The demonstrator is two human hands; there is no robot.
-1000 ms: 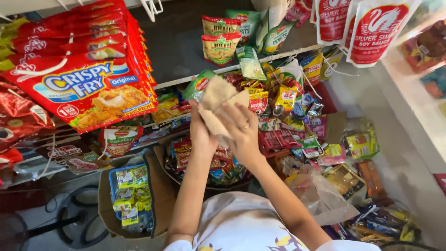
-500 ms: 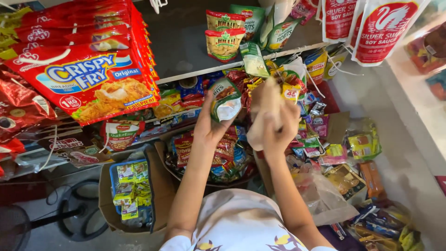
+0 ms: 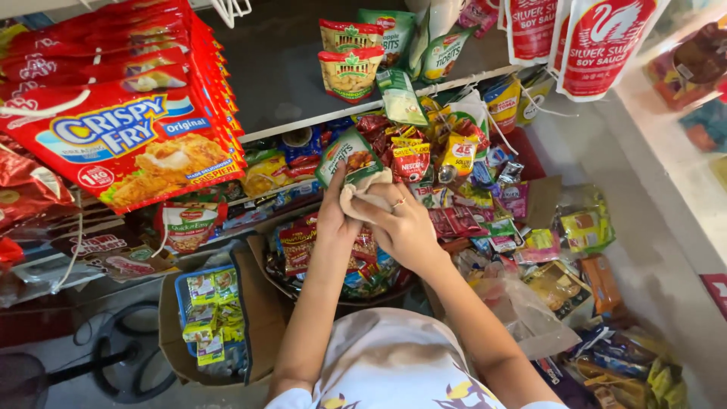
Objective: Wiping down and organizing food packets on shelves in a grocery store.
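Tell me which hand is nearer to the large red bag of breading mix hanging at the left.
Left. The left hand is closer to the large red bag of breading mix; the right hand is beyond it, farther right.

Both hands raised together in front of the chest, closed on a crumpled beige cloth (image 3: 365,191).

Both forearms rise from the lower edge of the view and converge at the cloth. The left hand (image 3: 337,216) sits at the cloth's left and lower side, palm turned inward, thumb pointing up along its left edge, fingers curled under it. The right hand (image 3: 405,227) sits just right of the cloth, its back toward the camera, fingers bent and pressed onto the cloth's right side; a ring shows on one finger. The two hands touch around the cloth, wrists near each other, elbows spread apart below.
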